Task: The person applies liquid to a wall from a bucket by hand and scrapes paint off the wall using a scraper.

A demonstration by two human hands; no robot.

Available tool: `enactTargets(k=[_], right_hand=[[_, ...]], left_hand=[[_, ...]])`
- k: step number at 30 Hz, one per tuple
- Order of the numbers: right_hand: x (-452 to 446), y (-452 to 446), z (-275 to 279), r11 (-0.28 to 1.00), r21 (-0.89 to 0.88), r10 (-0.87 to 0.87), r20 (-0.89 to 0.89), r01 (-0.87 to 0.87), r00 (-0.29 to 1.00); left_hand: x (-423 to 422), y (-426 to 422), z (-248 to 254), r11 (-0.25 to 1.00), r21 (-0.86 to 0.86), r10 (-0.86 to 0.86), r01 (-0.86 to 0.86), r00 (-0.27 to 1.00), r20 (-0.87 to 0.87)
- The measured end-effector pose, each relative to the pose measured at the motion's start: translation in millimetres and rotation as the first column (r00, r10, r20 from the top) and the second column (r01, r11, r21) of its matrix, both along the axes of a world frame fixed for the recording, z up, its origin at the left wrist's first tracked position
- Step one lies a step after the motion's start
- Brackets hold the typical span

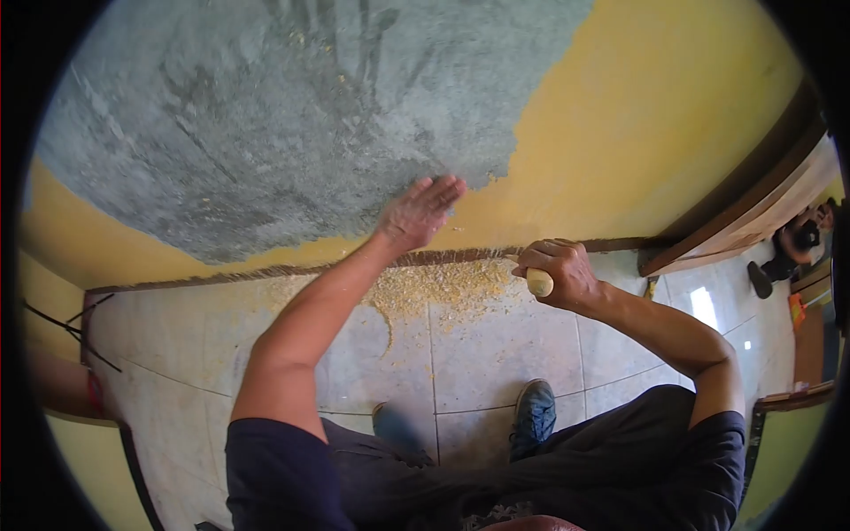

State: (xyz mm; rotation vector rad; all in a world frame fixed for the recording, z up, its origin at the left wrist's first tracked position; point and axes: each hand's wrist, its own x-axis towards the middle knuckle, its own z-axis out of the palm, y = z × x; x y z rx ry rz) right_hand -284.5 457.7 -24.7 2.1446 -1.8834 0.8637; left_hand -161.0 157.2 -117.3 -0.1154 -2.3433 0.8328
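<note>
Before me is a wall with a large bare grey patch [292, 133] and yellow paint [620, 133] around it. My left hand [421, 214] is at the lower edge of the grey patch, fingers stretched out; whether it touches the wall I cannot tell. Lower and to the right, my right hand [562, 268] is closed around a tool with a pale, rounded handle [539, 282]. The handle's butt points towards me, and the tool's working end is hidden. Yellow and whitish paint flakes [443, 288] lie along the wall's foot, between and below my hands.
My shoes [533, 416] stand on the pale tiled floor [478, 354]. A brown wooden frame [753, 195] borders the wall at right. Dark cables [75, 329] hang at left. Another person [792, 243] is low down at the far right, near an orange object [797, 311].
</note>
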Motion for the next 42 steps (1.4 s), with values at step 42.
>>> enactTargets(k=[42], right_hand=[[335, -212, -51, 0.82, 0.1, 0.293, 0.772, -0.563, 0.564]], left_hand=[[443, -12, -95, -0.2, 0.319, -0.036, -0.926, 0.333, 0.942]])
